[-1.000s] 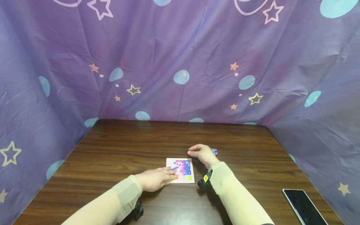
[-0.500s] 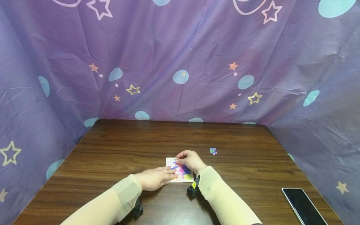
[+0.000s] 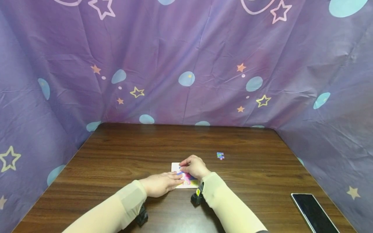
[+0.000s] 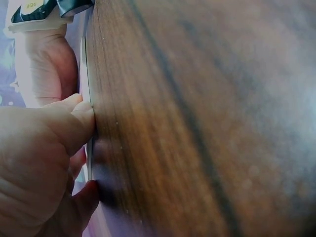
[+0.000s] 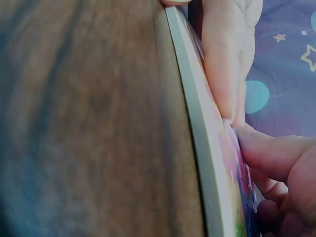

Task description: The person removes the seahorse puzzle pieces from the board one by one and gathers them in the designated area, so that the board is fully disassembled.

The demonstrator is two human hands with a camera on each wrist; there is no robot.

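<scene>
A small jigsaw puzzle board (image 3: pixel 176 165) with a white border and a pink, blue and yellow picture lies flat on the table. My left hand (image 3: pixel 160 185) rests across its left side with straight fingers; in the left wrist view its thumb (image 4: pixel 81 123) is against the board's near edge. Over the upper part of the board, the curled fingers and thumb of my right hand (image 3: pixel 194 167) pinch a puzzle piece, mostly hidden behind them. In the right wrist view the right thumb (image 5: pixel 269 155) touches the picture beside the left fingers (image 5: pixel 224 64). One loose puzzle piece (image 3: pixel 220 155) lies beyond, to the right.
A phone (image 3: pixel 316 213) with a dark screen lies at the table's right front. The brown wooden table (image 3: pixel 131 145) meets a purple curtain (image 3: pixel 163 64) with stars and blue ovals at the back and sides. Each wrist wears a black camera.
My right hand has moved left and nearer, from beside the loose piece onto the board, uncovering that piece. My left hand has stayed on the board.
</scene>
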